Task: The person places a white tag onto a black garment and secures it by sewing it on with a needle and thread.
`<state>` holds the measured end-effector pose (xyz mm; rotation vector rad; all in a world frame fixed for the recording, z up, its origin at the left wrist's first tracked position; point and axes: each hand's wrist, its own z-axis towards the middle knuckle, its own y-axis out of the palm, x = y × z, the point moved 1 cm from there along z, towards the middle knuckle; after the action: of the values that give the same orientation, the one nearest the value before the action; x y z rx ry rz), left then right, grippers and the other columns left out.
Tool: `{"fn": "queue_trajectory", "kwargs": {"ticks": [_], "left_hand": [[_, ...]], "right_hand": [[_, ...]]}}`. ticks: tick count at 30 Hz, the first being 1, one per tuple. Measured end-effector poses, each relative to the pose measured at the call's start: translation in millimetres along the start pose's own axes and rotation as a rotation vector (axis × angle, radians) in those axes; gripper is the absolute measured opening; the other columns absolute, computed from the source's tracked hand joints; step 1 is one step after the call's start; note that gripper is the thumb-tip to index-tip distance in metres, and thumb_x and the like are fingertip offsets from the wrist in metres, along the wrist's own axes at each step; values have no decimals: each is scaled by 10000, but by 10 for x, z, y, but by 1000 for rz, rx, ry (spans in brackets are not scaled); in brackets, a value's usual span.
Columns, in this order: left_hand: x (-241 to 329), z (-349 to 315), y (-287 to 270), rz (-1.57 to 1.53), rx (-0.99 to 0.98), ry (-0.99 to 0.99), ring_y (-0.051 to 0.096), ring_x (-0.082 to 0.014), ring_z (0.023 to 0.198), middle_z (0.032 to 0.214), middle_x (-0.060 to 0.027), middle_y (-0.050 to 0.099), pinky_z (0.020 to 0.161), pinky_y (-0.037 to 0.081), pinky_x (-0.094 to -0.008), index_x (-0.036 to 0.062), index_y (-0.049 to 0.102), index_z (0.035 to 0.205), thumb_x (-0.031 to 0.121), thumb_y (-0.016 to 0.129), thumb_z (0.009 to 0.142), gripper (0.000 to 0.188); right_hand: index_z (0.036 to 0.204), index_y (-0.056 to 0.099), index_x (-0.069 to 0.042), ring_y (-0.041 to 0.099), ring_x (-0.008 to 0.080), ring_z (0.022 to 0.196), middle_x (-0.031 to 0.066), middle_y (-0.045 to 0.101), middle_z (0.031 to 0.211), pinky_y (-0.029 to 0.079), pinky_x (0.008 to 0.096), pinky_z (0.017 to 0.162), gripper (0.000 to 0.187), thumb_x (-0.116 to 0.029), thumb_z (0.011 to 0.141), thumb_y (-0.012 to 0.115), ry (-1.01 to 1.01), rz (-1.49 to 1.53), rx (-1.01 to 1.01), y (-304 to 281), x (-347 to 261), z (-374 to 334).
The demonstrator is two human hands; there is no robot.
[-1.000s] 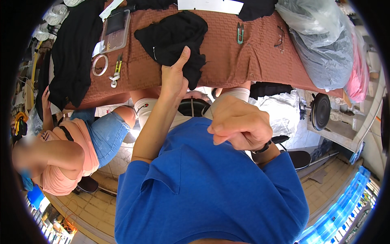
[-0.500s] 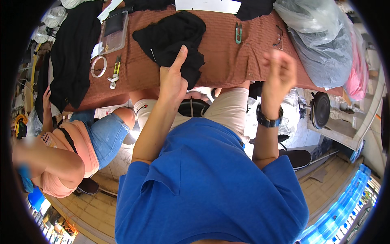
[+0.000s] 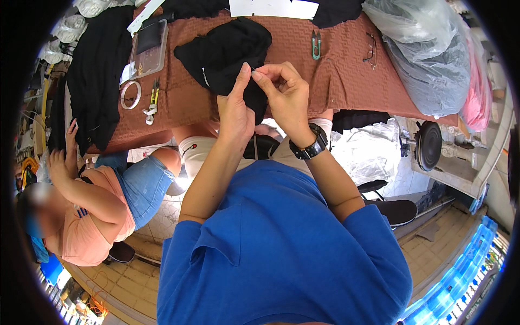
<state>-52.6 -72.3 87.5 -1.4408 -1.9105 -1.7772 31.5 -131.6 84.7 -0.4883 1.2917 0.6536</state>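
A crumpled black cloth [image 3: 233, 46] lies on the brown-covered table before me, with a small white mark on its left part. My left hand [image 3: 235, 114] is closed on the cloth's near edge, thumb pointing up. Close beside that thumb, my right hand [image 3: 286, 100] is closed in a pinch over the cloth. Whatever sits between its thumb and forefinger is too small to make out. Green thread snips [image 3: 316, 46] rest to the right of the cloth. Yellow-handled snips [image 3: 154, 101] and a pale ring-shaped roll [image 3: 130, 95] lie to its left.
A clear plastic box [image 3: 147, 59] and a long black cloth [image 3: 100, 81] occupy the table's left. Eyeglasses [image 3: 370, 49] lie near a big grey plastic bag [image 3: 425, 59] on the right. White paper [image 3: 273, 8] is at the far edge. A person [image 3: 97, 206] sits to my left.
My right hand has come in from the right to meet my left thumb, its fingers now pinched. The left hand keeps its hold on the black cloth. The neighbour's arm has moved toward the table.
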Motion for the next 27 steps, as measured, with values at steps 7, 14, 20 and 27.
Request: {"fn": "queue_trajectory", "kwargs": {"ticks": [7,14,20,27], "left_hand": [[26,-7,13,-27,-8,-37,671,-131,979,1049,-37,693,882,543,-287,59,653,1115,189,717,948,221],[21,-21,79,-5,-6,41,661,-149,1036,1152,-56,669,899,541,-291,40,599,1236,145,698,956,315],[-28,-18,4,105,-27,60,646,-153,1062,1175,-71,664,921,533,-311,21,592,1247,142,682,971,315],[13,-36,12,54,-45,-23,644,-131,992,1141,-53,658,849,532,-288,8,624,1172,140,726,943,283]], "right_hand": [[948,724,-10,520,54,683,-6,548,809,414,215,591,82,-56,885,750,11,8,72,61,-45,-35],[961,691,-6,512,67,675,3,541,816,422,230,587,67,-31,904,716,-59,113,116,68,-5,-15],[945,668,2,541,114,709,46,575,842,446,253,624,58,-45,922,694,-228,-164,18,-34,-12,53],[956,638,10,516,102,823,19,564,894,445,253,744,99,-84,968,664,-116,-108,-35,-127,-30,47]]}}
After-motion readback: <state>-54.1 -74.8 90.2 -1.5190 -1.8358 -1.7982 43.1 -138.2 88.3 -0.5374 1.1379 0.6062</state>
